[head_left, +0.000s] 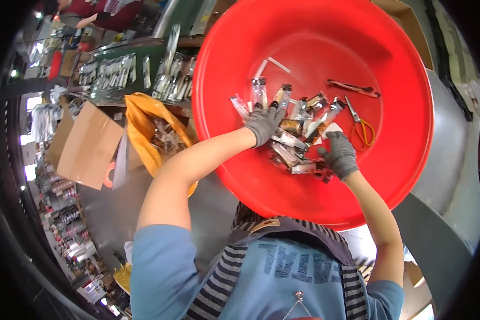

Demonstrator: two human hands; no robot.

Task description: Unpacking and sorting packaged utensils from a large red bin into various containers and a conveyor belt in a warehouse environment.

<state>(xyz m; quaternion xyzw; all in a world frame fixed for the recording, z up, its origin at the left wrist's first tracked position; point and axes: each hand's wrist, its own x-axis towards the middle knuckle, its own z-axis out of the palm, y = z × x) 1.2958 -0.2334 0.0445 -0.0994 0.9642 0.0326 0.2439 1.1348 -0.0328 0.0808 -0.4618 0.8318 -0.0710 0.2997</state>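
Note:
Inside a big red plastic basin lies a heap of small clear-wrapped packets with dark, white and brownish contents. My left hand, in a grey glove, rests on the heap's left side with its fingers stretched over the packets. At the heap's right edge is my right hand, also gloved, thumb apart from the fingers and touching or close to the packets. Scissors with yellow handles lie right of the heap. Beyond them is a thin dark reddish tool, its kind unclear. White strips lie at the heap's far side.
Left of the basin stands an orange-yellow sack with wrapped items inside, beside an open cardboard box. Several packets in rows lie on a green work table at the far left. Another person is at the far upper left.

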